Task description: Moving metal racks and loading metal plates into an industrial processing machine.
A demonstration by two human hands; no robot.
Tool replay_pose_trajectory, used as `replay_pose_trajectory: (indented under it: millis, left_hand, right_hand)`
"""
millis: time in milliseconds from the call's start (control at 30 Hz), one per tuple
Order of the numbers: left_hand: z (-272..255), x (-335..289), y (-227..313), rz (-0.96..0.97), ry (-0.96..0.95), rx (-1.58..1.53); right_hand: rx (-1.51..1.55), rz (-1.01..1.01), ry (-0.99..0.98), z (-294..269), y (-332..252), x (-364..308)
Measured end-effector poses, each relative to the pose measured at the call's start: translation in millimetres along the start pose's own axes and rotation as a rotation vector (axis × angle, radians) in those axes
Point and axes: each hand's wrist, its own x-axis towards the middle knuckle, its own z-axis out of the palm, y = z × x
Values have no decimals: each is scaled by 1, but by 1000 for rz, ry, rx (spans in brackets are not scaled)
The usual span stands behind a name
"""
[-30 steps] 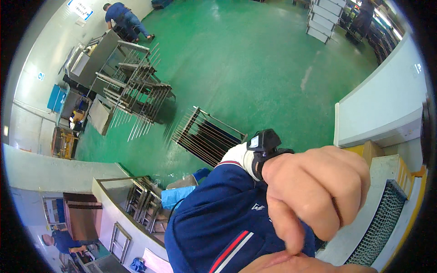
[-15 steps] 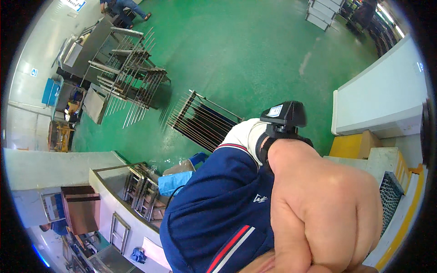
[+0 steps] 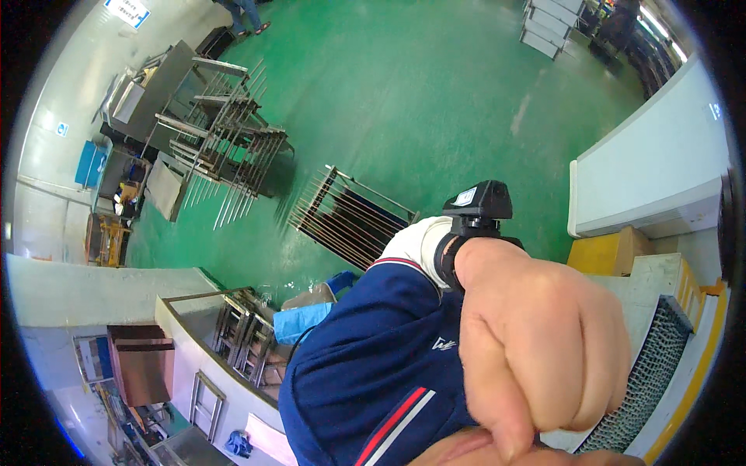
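Observation:
My left hand (image 3: 548, 334) fills the lower right with its back up, in a navy sleeve (image 3: 365, 326) with a white cuff. A black strapped device (image 3: 479, 206) sits on that wrist. The fingers are curled and closed, the thumb reaching down to my right hand (image 3: 462, 446). Whatever the left fingers hold is hidden behind the knuckles. Only a strip of skin of my right hand shows at the lower edge; its fingers are out of sight. Beside the left knuckles lies a grey bumpy mesh sheet (image 3: 645, 380).
A metal rod rack (image 3: 353, 217) stands on the green floor (image 3: 404, 101). A taller rod stand (image 3: 225, 144) is farther left. Yellow boxes (image 3: 610, 250) and a white cabinet (image 3: 653, 155) line the right. A walled bay (image 3: 225, 357) holds frames. A person (image 3: 247, 17) is at the far left.
My left hand has shifted slightly left and stays closed, uncovering more of the mesh sheet. The background sits a little lower in view. The distant person now shows only from the legs down.

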Motion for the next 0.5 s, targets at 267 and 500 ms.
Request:
replay_pose_trajectory:
  millis: [267, 500]
  left_hand:
    - [-75, -119, -5, -1001, 78, 527]
    - [-128, -412, 94, -1825, 334, 1299]
  right_hand:
    - [41, 33, -14, 0, 5, -1]
    - [40, -14, 87, 1, 3, -5]
